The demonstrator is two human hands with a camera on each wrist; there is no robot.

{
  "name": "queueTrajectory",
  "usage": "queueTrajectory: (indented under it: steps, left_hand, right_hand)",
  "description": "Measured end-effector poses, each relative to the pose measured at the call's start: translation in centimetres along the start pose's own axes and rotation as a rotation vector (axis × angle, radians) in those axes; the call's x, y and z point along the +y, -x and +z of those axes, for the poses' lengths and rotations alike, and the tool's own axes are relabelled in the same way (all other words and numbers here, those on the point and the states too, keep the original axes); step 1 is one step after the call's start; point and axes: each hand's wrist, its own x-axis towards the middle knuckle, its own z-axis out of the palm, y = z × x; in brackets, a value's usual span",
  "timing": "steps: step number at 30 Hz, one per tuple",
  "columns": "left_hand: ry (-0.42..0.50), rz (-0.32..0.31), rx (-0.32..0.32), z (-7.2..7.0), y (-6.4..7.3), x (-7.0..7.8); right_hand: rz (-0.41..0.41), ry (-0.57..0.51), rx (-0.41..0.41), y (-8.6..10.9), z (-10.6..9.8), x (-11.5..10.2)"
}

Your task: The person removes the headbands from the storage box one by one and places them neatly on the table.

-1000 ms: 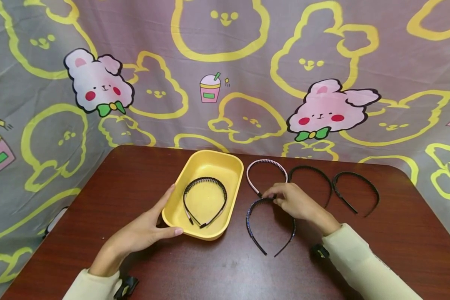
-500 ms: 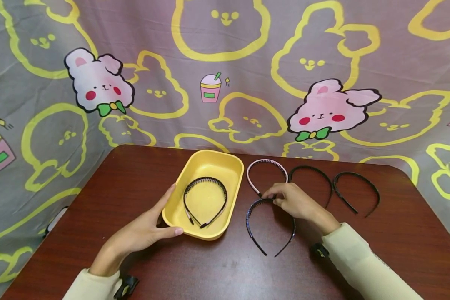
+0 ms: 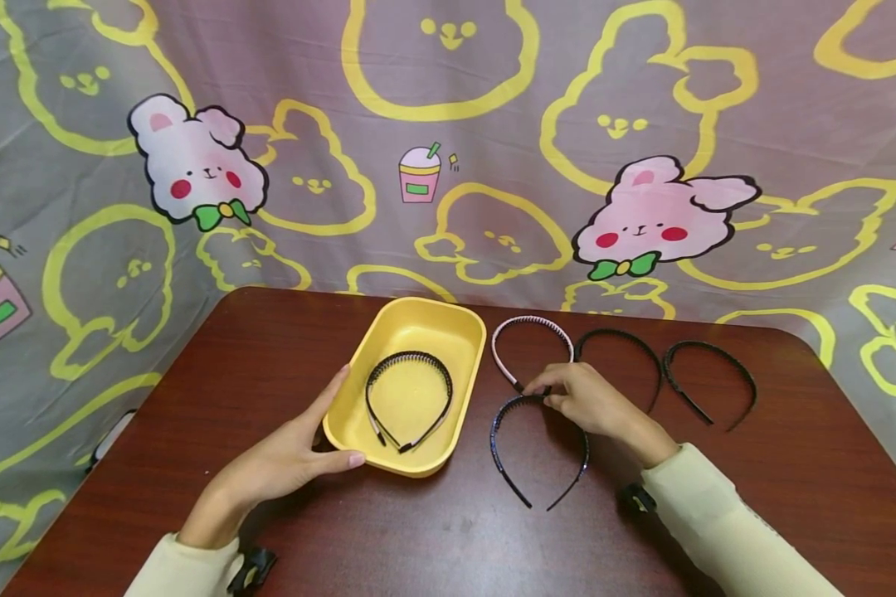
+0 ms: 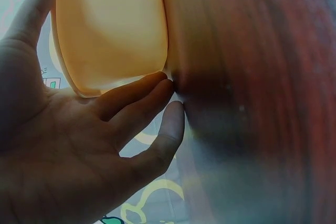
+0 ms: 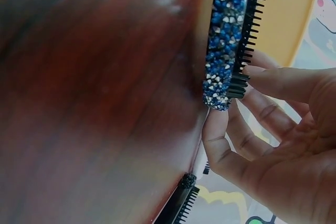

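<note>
My left hand point(image 3: 272, 466) grips the near-left corner of a yellow plastic tray point(image 3: 411, 332), with the thumb on its near side and the fingers along its left wall. Inside the tray lies a black toothed headband point(image 3: 411, 357), with pale parts along its arms; whether it is one or two cannot be told. To the right, my right hand point(image 3: 586, 400) pinches the top of a headband point(image 5: 226, 40) covered in blue and silver stones with black comb teeth. That headband's two ends point toward me over the table point(image 3: 448, 547). Part of its right arm is hidden behind the hand.
A pink headband point(image 3: 532, 320) lies just beyond my right hand. Two black headbands, one in the middle point(image 3: 627, 338) and one at the far right point(image 3: 717, 351), lie beside it. A patterned curtain point(image 3: 478, 166) hangs behind the table's back edge.
</note>
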Motion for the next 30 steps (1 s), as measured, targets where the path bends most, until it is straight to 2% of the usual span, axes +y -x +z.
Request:
queueTrajectory:
  steps: [17, 30]
  left_hand:
    - [-0.013, 0.005, 0.004, -0.01, 0.03, 0.1]
    - [-0.018, -0.001, 0.004, -0.05, 0.05, 0.16]
  right_hand:
    - [0.007, 0.005, 0.02, -0.02, -0.08, -0.08]
    - [0.024, -0.009, 0.096, -0.27, -0.83, -0.79]
